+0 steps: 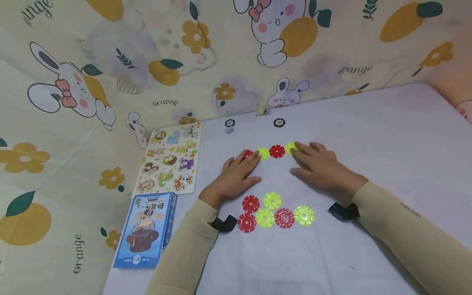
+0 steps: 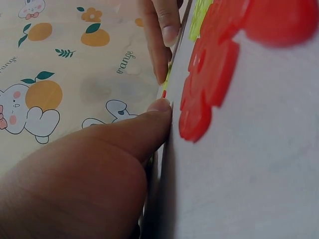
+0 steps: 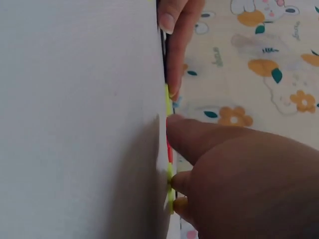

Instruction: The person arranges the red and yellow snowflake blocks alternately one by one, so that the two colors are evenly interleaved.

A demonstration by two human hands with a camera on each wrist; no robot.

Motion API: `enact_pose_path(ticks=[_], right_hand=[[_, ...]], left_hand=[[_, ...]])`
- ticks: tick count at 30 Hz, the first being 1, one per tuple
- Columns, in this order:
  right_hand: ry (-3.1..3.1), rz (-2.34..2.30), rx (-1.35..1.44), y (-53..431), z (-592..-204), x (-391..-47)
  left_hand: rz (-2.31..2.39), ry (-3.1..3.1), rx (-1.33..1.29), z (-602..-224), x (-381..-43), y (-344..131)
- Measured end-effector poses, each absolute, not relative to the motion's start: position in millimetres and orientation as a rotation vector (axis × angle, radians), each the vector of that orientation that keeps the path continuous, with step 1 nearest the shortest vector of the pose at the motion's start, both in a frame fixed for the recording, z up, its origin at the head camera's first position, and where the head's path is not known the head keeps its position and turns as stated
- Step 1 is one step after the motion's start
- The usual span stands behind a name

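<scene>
In the head view a row of notched, flower-shaped plastic discs lies across the table, alternating red and yellow-green. My left hand [image 1: 237, 178] rests with extended fingers over the row's left red disc [image 1: 247, 153], its fingertips reaching the yellow-green disc [image 1: 263, 154] beside it. A red disc [image 1: 277, 151] shows uncovered between the hands. At the row's right end, the fingertips of my right hand [image 1: 321, 166] touch a yellow-green disc [image 1: 292, 147]. Both thumbs point inward, low over the cloth. The right wrist view shows fingers at the edge of a yellow-green disc [image 3: 170, 186].
Nearer my body lie several more discs, including a red disc [image 1: 284, 218] and a yellow-green disc [image 1: 304, 215]. Left stand an animal puzzle board [image 1: 197, 164] and a blue box [image 1: 144, 233]. Two black-rimmed chips [image 1: 279, 122] and small figures [image 1: 262, 110] sit at the back.
</scene>
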State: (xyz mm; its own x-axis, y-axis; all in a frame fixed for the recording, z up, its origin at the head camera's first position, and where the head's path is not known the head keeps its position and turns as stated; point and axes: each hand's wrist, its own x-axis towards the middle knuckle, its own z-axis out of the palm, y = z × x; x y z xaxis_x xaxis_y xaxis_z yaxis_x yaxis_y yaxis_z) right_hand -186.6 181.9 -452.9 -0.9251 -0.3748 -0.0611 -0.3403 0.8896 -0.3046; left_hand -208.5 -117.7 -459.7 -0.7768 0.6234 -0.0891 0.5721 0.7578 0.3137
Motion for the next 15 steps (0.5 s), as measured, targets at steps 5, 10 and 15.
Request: enact_pose_path(ticks=[5, 10, 15], right_hand=[[2.925, -0.576, -0.523, 180, -450, -186], [2.828, -1.036, -0.507, 179, -436, -176], [2.529, -1.359, -0.558, 158, -431, -160]], left_hand=[[0.417, 2.768, 0.961, -462, -208, -118], [0.428, 2.764, 0.972, -461, -208, -118], [0.412, 2.758, 0.968, -461, -210, -119]])
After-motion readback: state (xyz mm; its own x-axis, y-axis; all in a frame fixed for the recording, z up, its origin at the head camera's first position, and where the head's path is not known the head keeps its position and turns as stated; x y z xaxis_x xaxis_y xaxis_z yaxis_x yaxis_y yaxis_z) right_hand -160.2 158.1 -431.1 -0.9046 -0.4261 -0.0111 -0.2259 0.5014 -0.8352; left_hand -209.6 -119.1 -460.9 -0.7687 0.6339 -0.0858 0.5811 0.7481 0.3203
